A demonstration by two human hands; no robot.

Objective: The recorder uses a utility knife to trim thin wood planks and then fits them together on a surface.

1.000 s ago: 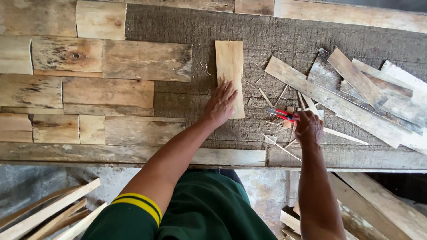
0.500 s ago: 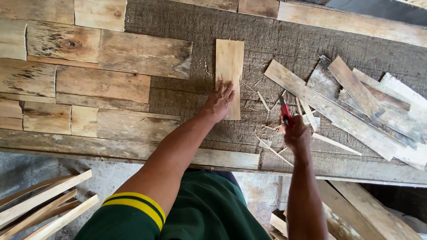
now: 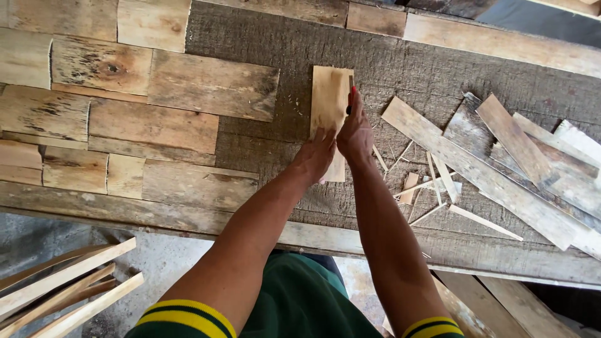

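1. A pale, narrow wood piece (image 3: 330, 103) lies flat on the grey, rough workbench (image 3: 400, 69), its long side running away from the person, just right of the laid wooden slabs (image 3: 156, 125).
2. The left hand (image 3: 315, 156) rests palm down on the near end of the wood piece, fingers spread and flat, pressing rather than gripping.
3. The right hand (image 3: 355, 131) sits just beside the left, touching the piece's right edge, and is closed around a red-tipped tool (image 3: 351, 99).
4. Only the red tip and a dark bit of the tool show past the fingers, lying along the right edge of the piece; what kind of tool it is cannot be told.
5. The two hands are close together, nearly touching, both at the lower half of the piece.
6. To the right, loose planks (image 3: 494, 156) lie in an overlapping heap, with thin splinters (image 3: 432, 181) scattered between them and the hands.
7. Long pale strips (image 3: 62, 294) lie below the bench at lower left.
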